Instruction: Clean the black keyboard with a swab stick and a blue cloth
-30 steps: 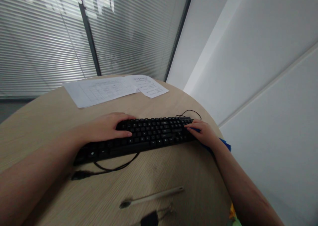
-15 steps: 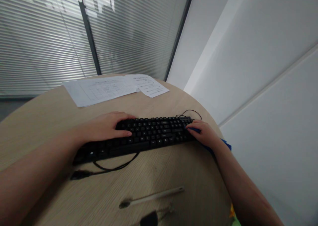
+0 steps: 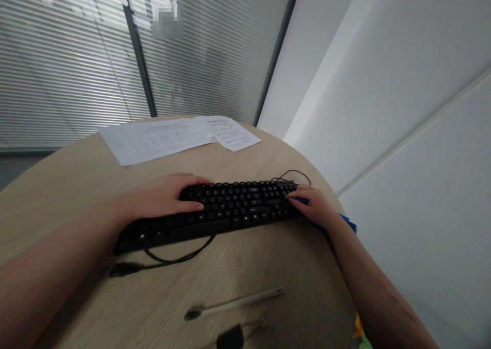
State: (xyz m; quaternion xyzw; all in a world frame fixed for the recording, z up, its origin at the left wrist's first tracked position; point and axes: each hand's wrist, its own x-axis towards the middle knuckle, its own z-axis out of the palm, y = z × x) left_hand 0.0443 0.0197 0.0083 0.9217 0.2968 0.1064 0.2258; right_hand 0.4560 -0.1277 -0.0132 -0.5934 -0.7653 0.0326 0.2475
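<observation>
A black keyboard (image 3: 230, 208) lies across the round wooden table (image 3: 268, 267). My left hand (image 3: 164, 195) rests flat on the keyboard's left part, fingers stretched over the keys and thumb pointing right. My right hand (image 3: 314, 203) is at the keyboard's right end, its fingers curled and pressed on a blue cloth (image 3: 345, 222). The cloth shows under my fingertips and beside my wrist. Most of it is hidden by my hand and forearm.
The keyboard's cable loops in front, with its plug (image 3: 120, 270) lying loose, and more cable (image 3: 293, 175) curls behind the right end. Two paper sheets (image 3: 164, 138) lie at the table's far side. A pale-handled brush (image 3: 233, 304) and a small black object (image 3: 230, 337) lie near me.
</observation>
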